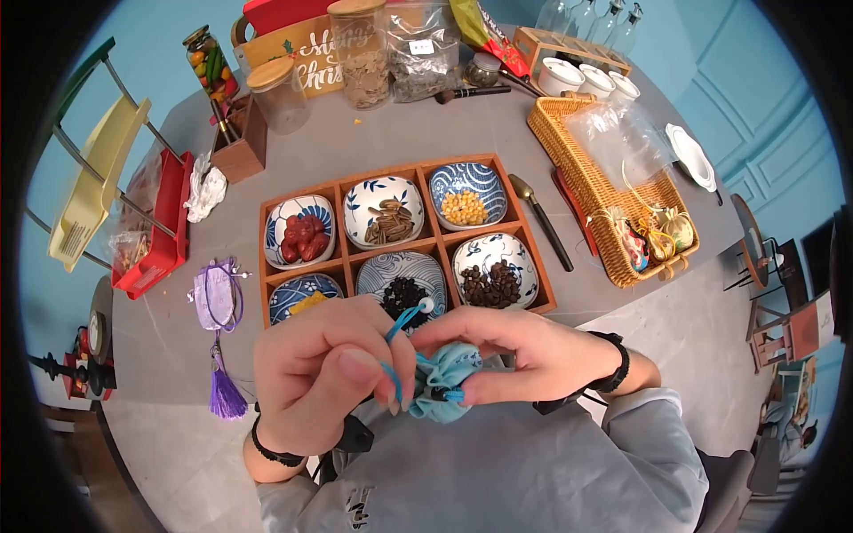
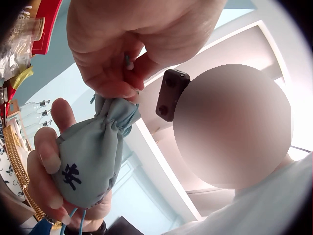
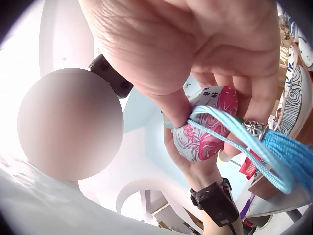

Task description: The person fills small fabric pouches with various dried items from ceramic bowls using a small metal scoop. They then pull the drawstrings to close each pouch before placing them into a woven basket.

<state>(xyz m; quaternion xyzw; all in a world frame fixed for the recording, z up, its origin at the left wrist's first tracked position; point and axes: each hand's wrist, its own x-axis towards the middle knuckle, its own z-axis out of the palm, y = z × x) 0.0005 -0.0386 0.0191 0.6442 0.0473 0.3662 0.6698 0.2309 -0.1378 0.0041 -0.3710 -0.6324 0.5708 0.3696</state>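
A light blue drawstring pouch [image 1: 442, 410] with a printed pink pattern is held above the table's near edge. My right hand [image 1: 529, 355] grips its body, with the fingers curled round it. At the gathered neck, my left hand [image 1: 320, 377] pinches the blue cord [image 1: 396, 382], which loops past the fingers and carries a white bead [image 1: 426, 305]. Dark lettering marks one side of the pouch [image 2: 88, 161] in the left wrist view. A blue tassel [image 3: 288, 152] hangs by its cord beside the right fingers in the right wrist view.
Behind the hands stands a wooden tray [image 1: 520, 209] of patterned bowls holding red dates [image 1: 304, 238], seeds, corn kernels [image 1: 464, 207] and coffee beans [image 1: 493, 282]. A purple pouch [image 1: 216, 298] lies left, a spoon [image 1: 544, 224] and wicker basket [image 1: 613, 253] right. Jars [image 1: 364, 67] stand behind.
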